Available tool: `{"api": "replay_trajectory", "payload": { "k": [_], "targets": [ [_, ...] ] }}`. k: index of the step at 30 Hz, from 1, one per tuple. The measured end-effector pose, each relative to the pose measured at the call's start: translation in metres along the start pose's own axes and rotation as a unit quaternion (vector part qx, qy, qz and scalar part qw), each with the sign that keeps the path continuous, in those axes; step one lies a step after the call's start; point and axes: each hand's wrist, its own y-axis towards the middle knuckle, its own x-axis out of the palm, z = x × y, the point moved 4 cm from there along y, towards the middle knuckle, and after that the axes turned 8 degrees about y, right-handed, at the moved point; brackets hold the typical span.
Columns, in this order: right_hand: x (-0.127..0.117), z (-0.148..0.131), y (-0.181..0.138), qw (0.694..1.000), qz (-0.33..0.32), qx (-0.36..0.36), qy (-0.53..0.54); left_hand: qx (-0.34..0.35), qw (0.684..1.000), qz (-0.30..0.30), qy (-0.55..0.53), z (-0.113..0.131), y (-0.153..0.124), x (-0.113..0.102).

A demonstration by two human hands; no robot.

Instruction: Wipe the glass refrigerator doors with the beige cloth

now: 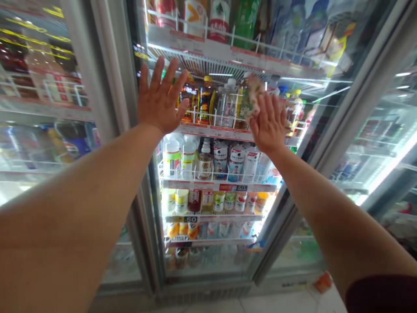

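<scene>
My left hand (161, 98) lies with its fingers spread against the glass door (208, 265) of a drinks fridge, near the door's left frame. Farther right, my right hand (269, 119) presses a crumpled, pale patterned cloth (256, 98) to the same glass. Part of the cloth sticks out above and left of the fingers; the rest is hidden under the palm. Behind the glass, between the two hands, stand dark bottles with yellow caps (205, 102) and a clear bottle (227, 104).
Several wire-fronted shelves (218, 187) of bottles fill the fridge. Metal frames, such as the left one (110, 65), border the door. More glass-fronted fridges stand on both sides. Low at the right, an orange object (323, 282) lies by the tiled floor (276, 304).
</scene>
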Motion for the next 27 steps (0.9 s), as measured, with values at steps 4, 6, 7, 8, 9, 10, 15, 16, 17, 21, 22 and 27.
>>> {"api": "replay_trajectory", "payload": {
  "k": [4,6,7,8,9,10,15,16,17,21,22,27],
  "targets": [
    [-0.004,-0.009,0.028,0.975,0.115,0.189,-0.011,-0.003,1.000,-0.013,0.015,-0.009,0.002,0.009],
    [-0.004,-0.026,0.038,0.991,0.049,0.121,-0.031,0.010,1.000,-0.017,0.014,-0.013,0.003,0.012],
    [-0.005,-0.034,0.041,0.997,0.010,0.070,-0.037,0.019,1.000,-0.017,0.011,-0.013,0.003,0.013],
    [-0.006,-0.040,0.043,0.999,-0.024,0.024,-0.041,0.025,1.000,-0.016,0.010,-0.013,0.003,0.013],
    [-0.008,-0.044,0.045,0.998,-0.047,-0.012,-0.042,0.026,0.999,-0.016,0.012,-0.012,0.003,0.012],
    [-0.010,-0.045,0.049,0.997,-0.055,-0.031,-0.041,0.020,1.000,-0.016,0.015,-0.011,0.003,0.011],
    [-0.009,-0.039,0.097,0.987,0.079,0.137,-0.020,-0.025,0.999,-0.026,-0.007,-0.004,0.004,0.005],
    [-0.006,-0.039,0.107,0.975,0.110,0.191,-0.019,-0.030,0.999,-0.029,-0.007,-0.003,0.004,0.005],
    [-0.004,-0.041,0.116,0.963,0.130,0.234,-0.018,-0.033,0.999,-0.033,-0.001,-0.003,0.004,0.005],
    [-0.005,-0.056,0.135,0.960,0.134,0.240,-0.046,-0.032,0.999,-0.033,0.018,-0.002,0.002,0.003],
    [-0.008,-0.060,0.135,0.973,0.116,0.192,-0.057,-0.029,0.999,-0.030,0.010,-0.001,0.002,0.002],
    [-0.021,-0.072,0.125,0.996,0.036,-0.054,-0.066,-0.027,0.999,-0.025,0.008,0.004,-0.001,-0.005]
  ]
}}
